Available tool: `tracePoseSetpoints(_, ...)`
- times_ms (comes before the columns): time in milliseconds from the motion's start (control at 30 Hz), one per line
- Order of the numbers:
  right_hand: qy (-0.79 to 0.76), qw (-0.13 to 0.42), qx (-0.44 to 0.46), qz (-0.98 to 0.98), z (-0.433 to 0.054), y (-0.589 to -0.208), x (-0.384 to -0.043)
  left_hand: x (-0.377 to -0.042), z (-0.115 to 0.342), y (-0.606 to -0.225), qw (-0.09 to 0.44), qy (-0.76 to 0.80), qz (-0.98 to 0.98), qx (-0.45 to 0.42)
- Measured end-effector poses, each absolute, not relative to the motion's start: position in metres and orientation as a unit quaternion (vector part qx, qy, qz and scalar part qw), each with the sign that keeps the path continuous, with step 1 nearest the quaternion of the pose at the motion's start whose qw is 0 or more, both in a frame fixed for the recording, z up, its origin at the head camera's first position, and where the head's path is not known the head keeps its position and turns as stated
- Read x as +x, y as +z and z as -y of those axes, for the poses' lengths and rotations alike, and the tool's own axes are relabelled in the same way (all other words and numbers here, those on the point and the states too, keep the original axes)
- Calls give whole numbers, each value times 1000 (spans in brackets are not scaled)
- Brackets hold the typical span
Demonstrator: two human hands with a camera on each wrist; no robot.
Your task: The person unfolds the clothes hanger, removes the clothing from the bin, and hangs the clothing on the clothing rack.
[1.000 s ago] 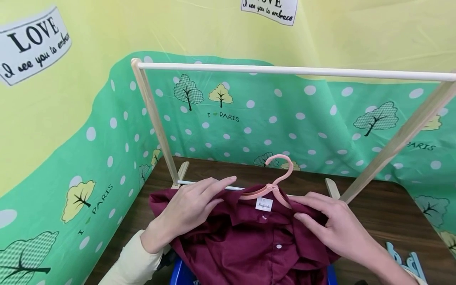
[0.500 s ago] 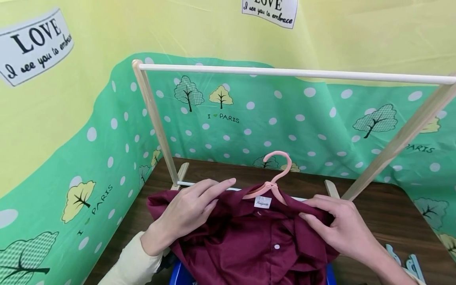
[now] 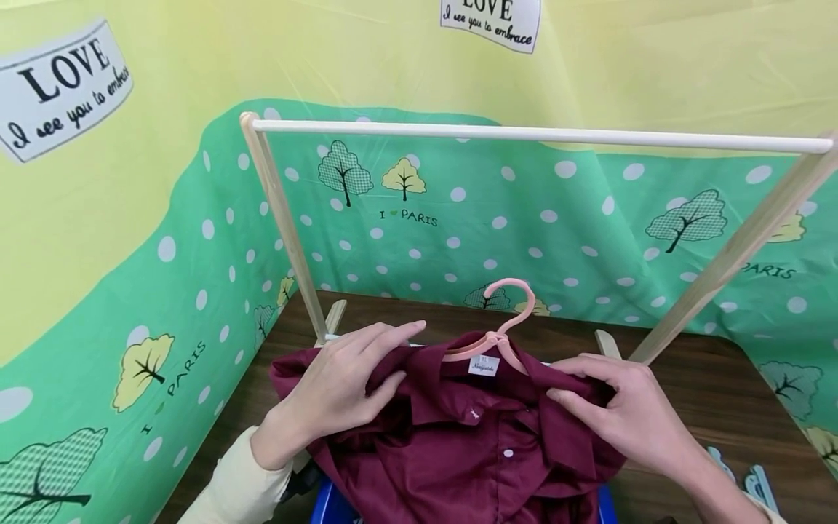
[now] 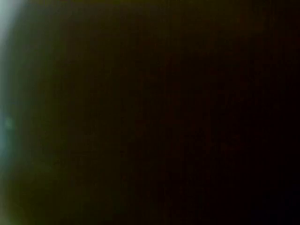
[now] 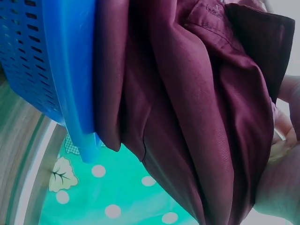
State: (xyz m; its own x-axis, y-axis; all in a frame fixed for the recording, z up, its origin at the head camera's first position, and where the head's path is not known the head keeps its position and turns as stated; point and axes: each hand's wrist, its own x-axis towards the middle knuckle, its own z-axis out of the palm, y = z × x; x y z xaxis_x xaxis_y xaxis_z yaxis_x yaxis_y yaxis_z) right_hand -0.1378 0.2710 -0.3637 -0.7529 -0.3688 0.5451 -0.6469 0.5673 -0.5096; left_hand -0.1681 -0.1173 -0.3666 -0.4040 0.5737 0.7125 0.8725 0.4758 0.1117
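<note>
A maroon button shirt (image 3: pixel 458 458) spreads over a blue basket (image 3: pixel 329 506), with a pink clothes hanger (image 3: pixel 517 313) inside its neck. The hook stands up behind the collar and a white label (image 3: pixel 484 365) shows. My left hand (image 3: pixel 340 378) rests on the shirt's left shoulder, fingers extended and thumb spread away from them beside the collar. On the other shoulder my right hand (image 3: pixel 622 404) pinches the cloth between thumb and fingers beside the collar. In the right wrist view the shirt's folds (image 5: pixel 197 117) hang beside the basket. The left wrist view is almost wholly dark.
A rack with a white top rail (image 3: pixel 524 134) and wooden posts (image 3: pixel 733 255) stands behind the shirt on a dark wooden table (image 3: pixel 707 393). Light blue clips (image 3: pixel 756 487) lie at the right. A patterned cloth (image 3: pixel 458 240) hangs behind the rack.
The left collar flap now lies folded down over the shirt front, and my left thumb has spread from the fingers. The hanger and right hand have shifted only slightly.
</note>
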Motion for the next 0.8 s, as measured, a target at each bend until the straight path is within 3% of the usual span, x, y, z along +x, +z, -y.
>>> tracePoseSetpoints(233, 352, 204, 293, 865, -266, -362, -137, -164, 110, -368, 306, -296, 793, -436)
tracePoseSetpoints(800, 365, 196, 322, 851, -267, -363, -134, -166, 101, -372, 365, -266, 762, -465)
